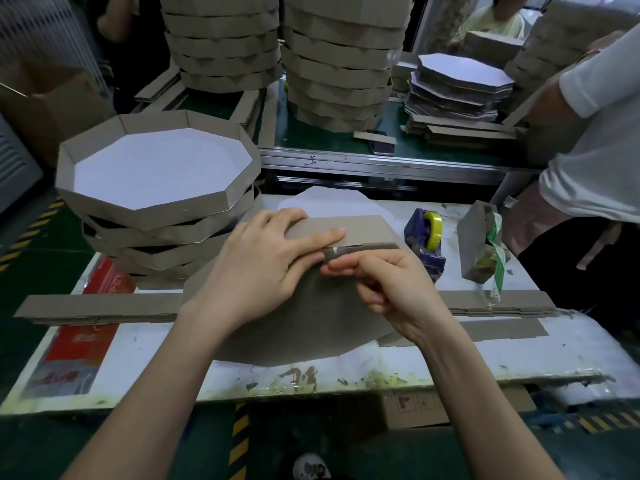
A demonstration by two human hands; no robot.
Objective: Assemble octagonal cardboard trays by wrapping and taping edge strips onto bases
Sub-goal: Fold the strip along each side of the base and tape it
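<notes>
Brown cardboard base (294,317) lies flat on the white bench (450,362), right in front of the person. An edge strip (367,230) stands up along its far side.

The left hand (266,261) holds that strip. Its fingers curl over the top and its thumb lies flat along the front, so this grip is closed around the strip. The right hand (391,289) has its fingers curled in. Its grip pinches a small piece of clear tape (334,251) with thumb and first finger. The tape sits on the strip, just under the left thumb.

Right of the hands, a blue tape holder (424,244) with a yellow-green roll stands on the bench. Near it is a cardboard block (474,244) with green and white tape hanging from it. Long flat strips (97,306) lie across the bench on both sides of the base.

A pile of finished trays (156,174) sits at the left, and the top one is white inside. Tall piles of trays (339,71) and a pile of flat bases (460,81) stand further back. A person in a white shirt (595,133) stands at the right.
</notes>
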